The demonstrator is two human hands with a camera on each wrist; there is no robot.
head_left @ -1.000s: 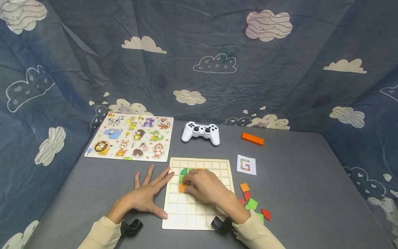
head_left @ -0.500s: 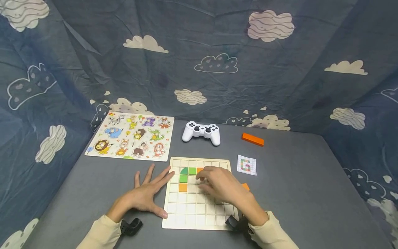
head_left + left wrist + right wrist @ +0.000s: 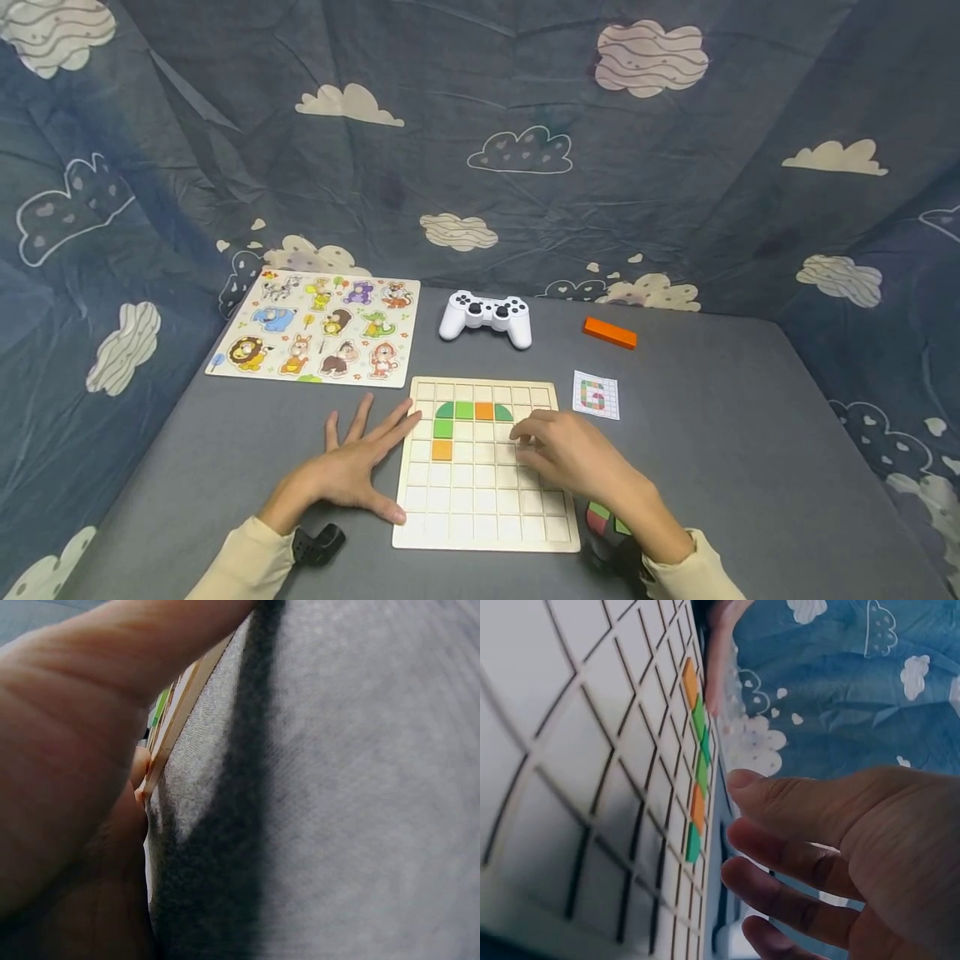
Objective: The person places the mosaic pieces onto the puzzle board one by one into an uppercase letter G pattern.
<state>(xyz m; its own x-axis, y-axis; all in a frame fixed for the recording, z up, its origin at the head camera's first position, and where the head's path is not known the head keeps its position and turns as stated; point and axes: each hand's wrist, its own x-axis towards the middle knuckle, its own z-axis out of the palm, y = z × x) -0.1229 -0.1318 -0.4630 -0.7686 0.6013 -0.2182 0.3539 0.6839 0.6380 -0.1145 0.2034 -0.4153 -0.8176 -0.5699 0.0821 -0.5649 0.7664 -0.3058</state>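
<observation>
A pale wooden grid board (image 3: 483, 504) lies in front of me in the head view. Set in its upper cells are a dark green rounded piece (image 3: 446, 410), a green square (image 3: 464, 410), an orange square (image 3: 483, 412) and another dark green rounded piece (image 3: 503, 412). Down the left side follow a second green square (image 3: 443, 428) and a second orange square (image 3: 442, 450). My left hand (image 3: 356, 467) spreads its fingers, with thumb and fingertips at the board's left edge. My right hand (image 3: 573, 450) hovers over the board's right side, its fingers loosely bent around nothing.
Beside the board is a printed pattern card (image 3: 596, 395). Loose pieces (image 3: 597, 518) lie partly hidden under my right wrist. Farther back are an animal puzzle board (image 3: 315, 329), a white game controller (image 3: 485, 319) and an orange block (image 3: 610, 332). A cloud-print cloth (image 3: 517, 217) hangs behind.
My right hand has drawn back from the upper left cells toward the board's right edge, uncovering the row of coloured pieces. My left hand stays at the board's edge.
</observation>
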